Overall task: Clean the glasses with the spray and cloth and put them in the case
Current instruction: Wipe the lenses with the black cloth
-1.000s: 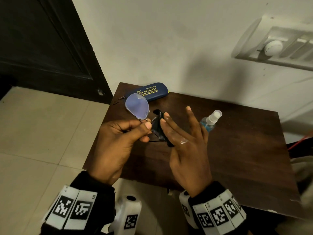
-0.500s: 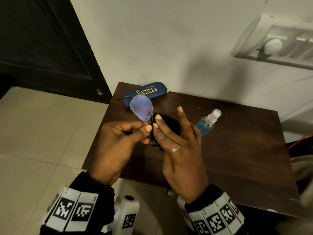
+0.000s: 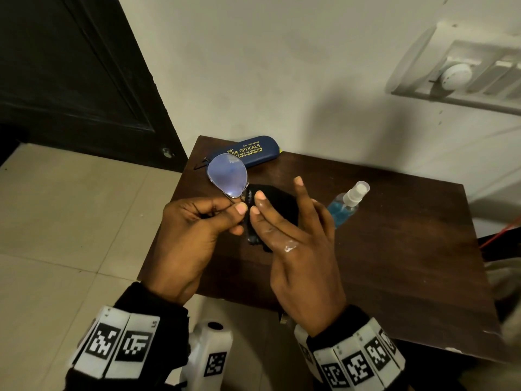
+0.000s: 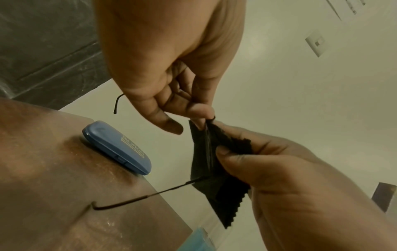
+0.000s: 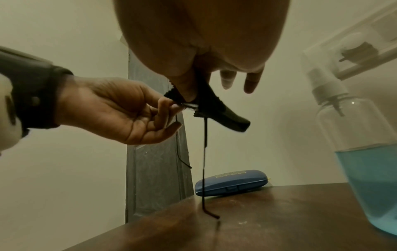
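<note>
Above the wooden table (image 3: 394, 249), my left hand (image 3: 236, 206) pinches the thin-framed glasses (image 3: 228, 176) at the bridge. One bluish lens stands clear above my thumb. The other lens is hidden inside the black cloth (image 3: 277, 204), which my right hand (image 3: 258, 204) pinches around it, thumb beneath and two fingers on top. In the left wrist view the cloth (image 4: 214, 152) is folded over the lens and one temple arm (image 4: 139, 197) sticks out. The shut blue case (image 3: 248, 153) lies at the table's far left. The spray bottle (image 3: 348, 201) stands to the right of my hands.
A dark door (image 3: 70, 80) and a tiled floor (image 3: 56, 235) are to the left of the table. A white wall with a switch panel (image 3: 465, 77) rises behind it. The bottle (image 5: 365, 135) of blue liquid stands close to my right wrist.
My right fingers have slid left along the cloth-covered lens, closer to my left thumb. The glasses have tilted slightly and the cloth now shows more broadly.
</note>
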Demonstrator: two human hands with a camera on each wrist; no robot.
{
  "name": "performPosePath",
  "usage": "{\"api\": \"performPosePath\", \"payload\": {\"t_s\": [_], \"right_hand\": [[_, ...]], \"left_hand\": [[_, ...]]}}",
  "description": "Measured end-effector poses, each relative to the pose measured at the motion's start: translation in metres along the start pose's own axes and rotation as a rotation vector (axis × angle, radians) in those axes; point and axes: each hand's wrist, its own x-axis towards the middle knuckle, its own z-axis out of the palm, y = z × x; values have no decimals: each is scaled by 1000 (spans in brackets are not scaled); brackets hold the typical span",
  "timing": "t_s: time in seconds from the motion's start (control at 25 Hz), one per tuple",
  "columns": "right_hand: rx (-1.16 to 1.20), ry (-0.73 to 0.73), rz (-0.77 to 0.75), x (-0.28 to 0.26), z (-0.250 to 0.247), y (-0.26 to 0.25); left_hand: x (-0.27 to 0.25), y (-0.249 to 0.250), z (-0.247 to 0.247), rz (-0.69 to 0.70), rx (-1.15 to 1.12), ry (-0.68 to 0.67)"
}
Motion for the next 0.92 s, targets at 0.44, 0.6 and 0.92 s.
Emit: {"api": "performPosePath", "payload": {"t_s": [0.44, 0.6, 0.92], "right_hand": [[33, -2, -46, -1, 2, -2], [-4, 43, 84, 1, 2, 7], [9, 25, 81, 0, 5, 4]], "left_hand": [[3, 2, -4, -87, -154, 87], [4, 4, -3, -77, -152, 117], [7, 2, -6, -82, -226, 143]]}}
